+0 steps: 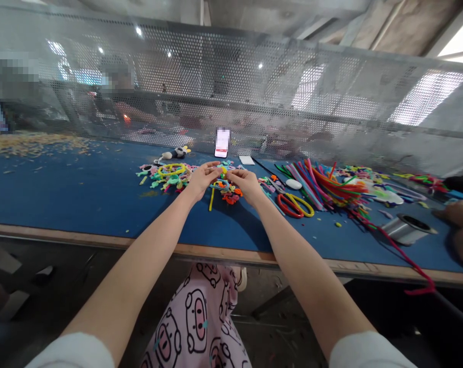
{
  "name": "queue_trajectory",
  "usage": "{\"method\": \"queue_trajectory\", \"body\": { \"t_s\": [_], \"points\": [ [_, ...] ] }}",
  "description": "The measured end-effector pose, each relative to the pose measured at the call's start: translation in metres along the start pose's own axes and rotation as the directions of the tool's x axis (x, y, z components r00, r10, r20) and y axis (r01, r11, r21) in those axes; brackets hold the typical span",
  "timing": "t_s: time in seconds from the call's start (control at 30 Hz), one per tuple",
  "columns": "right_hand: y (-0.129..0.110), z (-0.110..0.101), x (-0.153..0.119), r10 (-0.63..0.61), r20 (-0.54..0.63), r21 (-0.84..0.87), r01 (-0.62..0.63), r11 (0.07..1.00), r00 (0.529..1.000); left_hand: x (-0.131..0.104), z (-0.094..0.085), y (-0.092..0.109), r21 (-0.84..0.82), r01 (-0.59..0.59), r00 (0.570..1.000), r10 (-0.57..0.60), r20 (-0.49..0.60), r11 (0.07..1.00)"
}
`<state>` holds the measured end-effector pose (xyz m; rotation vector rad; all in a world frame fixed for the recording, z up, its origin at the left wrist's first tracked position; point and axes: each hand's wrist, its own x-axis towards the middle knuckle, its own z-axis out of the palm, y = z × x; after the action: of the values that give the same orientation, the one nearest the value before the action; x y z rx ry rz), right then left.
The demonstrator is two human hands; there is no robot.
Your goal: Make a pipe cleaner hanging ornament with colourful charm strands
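Note:
My left hand [203, 180] and my right hand [247, 184] meet above the blue table, fingertips pinched together. Between them is a small yellow pipe cleaner piece [224, 170], partly covered by the fingers. Below the left fingers a straight yellow pipe cleaner [211, 200] points toward the table's front edge; I cannot tell whether it joins the held piece. Under and behind both hands lies a heap of bent, colourful pipe cleaner shapes, with orange-red ones [231, 196] below the right hand and green ones [172, 180] left of the left hand.
Right of my hands lie scissors [295, 205] with red and yellow handles, a white oval object [293, 184] and a bundle of long pipe cleaners [323, 186]. Beyond are a metal spool [406, 230] and another person's hand [461, 225]. A lit phone [221, 144] leans against the perforated screen [231, 76].

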<state>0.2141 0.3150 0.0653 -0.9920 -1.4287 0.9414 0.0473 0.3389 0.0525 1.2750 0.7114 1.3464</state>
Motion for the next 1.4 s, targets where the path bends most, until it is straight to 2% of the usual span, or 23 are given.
{"method": "queue_trajectory", "body": {
  "t_s": [0.2,0.33,0.47,0.6,0.8,0.97,1.03,1.2,1.4],
  "points": [
    [0.002,0.004,-0.003,0.014,-0.028,-0.023,-0.014,1.0,1.0,-0.005,0.006,0.006,-0.044,0.003,1.0,-0.003,0.003,0.999],
    [0.002,0.005,-0.003,0.016,-0.003,-0.001,-0.016,1.0,1.0,-0.008,0.007,0.009,-0.051,0.013,0.999,-0.011,0.038,0.999],
    [0.003,0.005,-0.002,0.003,0.016,-0.019,-0.003,1.0,1.0,-0.005,0.005,0.006,-0.016,0.005,0.999,-0.004,0.052,1.0],
    [0.002,0.005,-0.001,-0.046,-0.016,-0.072,0.045,0.996,0.999,-0.003,0.003,0.005,0.043,0.02,1.0,-0.02,0.018,0.999],
    [0.0,0.003,0.0,-0.095,-0.004,-0.141,0.093,0.986,0.995,-0.003,0.002,0.007,0.08,0.09,0.993,-0.083,-0.087,0.993],
    [-0.002,0.003,-0.001,-0.121,0.007,-0.196,0.12,0.973,0.993,-0.002,0.002,0.01,0.0,0.225,0.974,-0.225,-0.033,0.974],
    [-0.002,0.003,-0.002,-0.114,0.029,-0.171,0.118,0.978,0.993,-0.003,0.003,0.011,-0.027,0.246,0.969,-0.246,-0.029,0.969],
    [0.0,0.003,-0.001,-0.06,0.051,-0.108,0.065,0.992,0.997,-0.006,0.006,0.012,0.025,0.218,0.976,-0.218,-0.005,0.976],
    [0.002,0.001,0.001,-0.019,0.048,-0.206,0.028,0.978,0.999,-0.007,0.004,0.007,0.247,0.072,0.997,-0.08,0.019,0.966]
  ]
}}
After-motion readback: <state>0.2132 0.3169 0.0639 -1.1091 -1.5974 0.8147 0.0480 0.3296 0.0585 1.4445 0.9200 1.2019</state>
